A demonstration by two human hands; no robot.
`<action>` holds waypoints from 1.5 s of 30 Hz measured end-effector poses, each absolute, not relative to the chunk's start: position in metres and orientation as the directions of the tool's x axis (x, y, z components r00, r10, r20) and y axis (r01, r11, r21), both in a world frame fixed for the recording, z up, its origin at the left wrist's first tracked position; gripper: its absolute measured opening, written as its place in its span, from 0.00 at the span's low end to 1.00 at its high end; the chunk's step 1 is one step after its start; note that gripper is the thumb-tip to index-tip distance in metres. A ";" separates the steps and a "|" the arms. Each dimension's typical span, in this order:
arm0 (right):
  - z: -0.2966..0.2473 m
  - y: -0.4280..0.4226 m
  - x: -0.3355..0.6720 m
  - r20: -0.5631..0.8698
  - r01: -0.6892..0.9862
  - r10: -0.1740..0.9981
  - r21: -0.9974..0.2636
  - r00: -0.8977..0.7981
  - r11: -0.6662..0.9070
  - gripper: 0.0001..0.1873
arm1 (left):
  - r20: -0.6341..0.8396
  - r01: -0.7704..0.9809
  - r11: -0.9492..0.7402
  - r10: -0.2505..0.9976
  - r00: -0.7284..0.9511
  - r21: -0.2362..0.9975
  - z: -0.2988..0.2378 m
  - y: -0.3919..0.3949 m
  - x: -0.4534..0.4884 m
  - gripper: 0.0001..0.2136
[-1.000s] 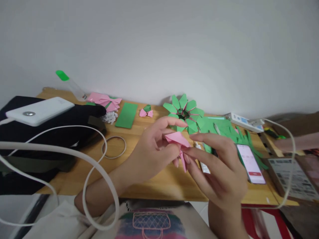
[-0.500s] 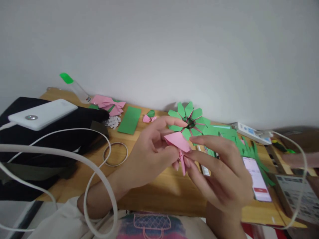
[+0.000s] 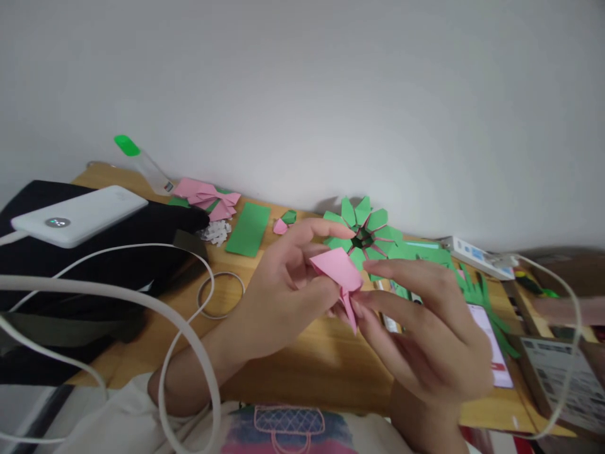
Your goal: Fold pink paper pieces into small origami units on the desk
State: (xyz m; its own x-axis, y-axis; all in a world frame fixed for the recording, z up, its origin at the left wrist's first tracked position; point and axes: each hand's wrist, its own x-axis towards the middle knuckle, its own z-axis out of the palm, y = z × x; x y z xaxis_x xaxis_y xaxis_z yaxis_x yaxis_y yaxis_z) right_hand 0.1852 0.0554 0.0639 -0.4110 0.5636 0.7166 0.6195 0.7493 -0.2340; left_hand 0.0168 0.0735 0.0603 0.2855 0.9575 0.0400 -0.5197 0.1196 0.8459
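I hold the pink folded paper point(image 3: 341, 272) between my two hands above the table point(image 3: 302, 353); my left hand point(image 3: 288, 290) pinches its left side with thumb and forefinger; my right hand point(image 3: 425, 328) pinches its lower point, fingers curled; the green paper flower point(image 3: 366, 233) lies just behind it.

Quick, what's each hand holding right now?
Left hand: closed, pinching the pink folded paper.
Right hand: closed, pinching the lower tip of the same paper.
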 end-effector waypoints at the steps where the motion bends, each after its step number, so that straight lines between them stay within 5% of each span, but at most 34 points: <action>1: 0.064 0.055 0.185 0.719 0.616 0.561 -0.235 -0.410 0.751 0.10 | 0.037 -0.510 0.115 0.960 0.278 0.853 0.061 0.073 0.016 0.18; 25: 0.075 0.050 0.181 0.655 0.667 0.561 -0.115 -0.506 0.736 0.07 | 0.045 -0.450 0.096 0.955 0.293 0.888 0.052 0.075 0.017 0.19; 38: 0.076 0.056 0.177 0.740 0.691 0.503 -0.072 -0.447 0.719 0.08 | 0.032 -0.388 0.082 0.960 0.279 0.918 0.053 0.076 0.016 0.19; 45: 0.078 0.056 0.181 0.771 0.691 0.542 -0.190 -0.334 0.697 0.13 | 0.016 -0.333 0.090 0.953 0.302 0.938 0.057 0.075 0.016 0.18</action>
State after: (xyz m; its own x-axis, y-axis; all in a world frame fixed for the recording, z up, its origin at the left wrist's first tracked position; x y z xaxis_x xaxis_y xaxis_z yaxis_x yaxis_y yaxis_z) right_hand 0.1808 0.0559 0.0775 -0.3344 0.5418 0.7711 0.6909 0.6975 -0.1904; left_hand 0.0157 0.0752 0.0573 0.3023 0.9531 0.0160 -0.3334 0.0900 0.9385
